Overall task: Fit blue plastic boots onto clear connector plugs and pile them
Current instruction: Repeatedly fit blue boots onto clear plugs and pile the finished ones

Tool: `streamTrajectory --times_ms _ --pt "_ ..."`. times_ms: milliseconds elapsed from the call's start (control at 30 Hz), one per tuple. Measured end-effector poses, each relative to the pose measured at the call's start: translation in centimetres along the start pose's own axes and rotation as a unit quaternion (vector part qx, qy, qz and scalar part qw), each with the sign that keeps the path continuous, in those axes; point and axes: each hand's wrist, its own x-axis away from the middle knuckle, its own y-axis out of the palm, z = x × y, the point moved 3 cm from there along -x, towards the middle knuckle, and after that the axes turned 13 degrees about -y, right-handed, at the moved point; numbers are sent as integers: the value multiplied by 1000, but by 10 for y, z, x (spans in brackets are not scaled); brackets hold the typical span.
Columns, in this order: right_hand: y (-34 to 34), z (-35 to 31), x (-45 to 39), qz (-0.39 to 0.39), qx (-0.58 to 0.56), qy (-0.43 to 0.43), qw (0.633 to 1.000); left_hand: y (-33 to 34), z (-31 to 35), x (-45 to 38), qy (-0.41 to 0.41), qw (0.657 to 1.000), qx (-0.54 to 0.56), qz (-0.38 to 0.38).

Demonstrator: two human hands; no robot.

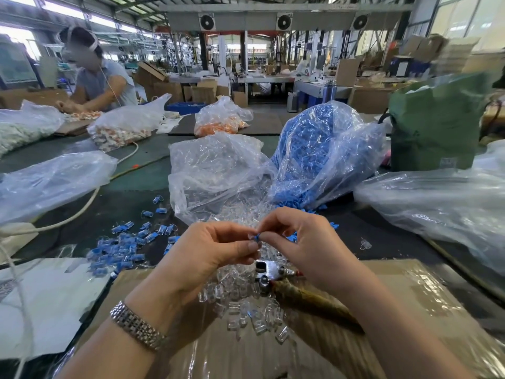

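Pinched between the fingertips of both hands, a small blue boot [256, 237] is held just above the counter [142, 179]; the fingers [250, 245] of the left hand [216, 250] are curled with thumb and forefinger closed on it from the left, while the right hand [303, 242] closes its thumb and forefinger on it from the right. Whether a clear plug is already seated in the boot cannot be told, since the fingertips cover most of it. A metal watch band [138, 326] is worn on the left wrist.

Directly beneath the hands, a heap of loose clear plugs [246, 305] is spread over a tape-covered cardboard sheet [410, 296], and a metal tool with a worn wrapped handle [300, 291] lies among them. To the left, a pile of finished blue-booted plugs [123, 247] is scattered on the dark counter, beside white paper [49, 302].

Just beyond the hands, an open clear bag of clear plugs [216, 170] is set touching a bag of blue boots [322, 154], with boots spilled at its mouth. A green bag [437, 121] stands to the right, and further plastic bags lie at both sides. At far left, another person [95, 77] is seated at the same counter.
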Motion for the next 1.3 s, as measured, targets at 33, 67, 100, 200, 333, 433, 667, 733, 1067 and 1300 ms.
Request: streamTrajectory --times_ms 33,67,100,200,333,433,667,733,1067,1300 --pt "1 0 0 -5 8 -4 1000 -1 -1 0 -3 1000 7 -1" --pt "1 -1 -1 -10 19 -10 1000 -1 -1 -1 -5 1000 10 -1" --pt "2 -1 -1 -17 30 -14 999 -1 -1 -1 -4 1000 6 1" --pt "5 -3 -1 -29 62 -24 997 0 -1 -1 3 999 -38 16" --pt "-6 -3 1 -72 52 29 996 0 1 1 0 999 -29 21" --pt "-26 7 13 -206 125 103 965 -4 3 2 -6 999 3 45" --pt "-18 4 20 -357 224 127 898 -14 2 0 -10 997 48 57" --pt "-19 2 18 -327 183 136 917 -16 2 -1 -3 997 55 60" --pt "-27 7 15 -207 -32 178 961 -7 4 0 25 994 86 54" --pt "-22 -3 15 -213 -47 177 960 -2 3 0 38 997 34 55"
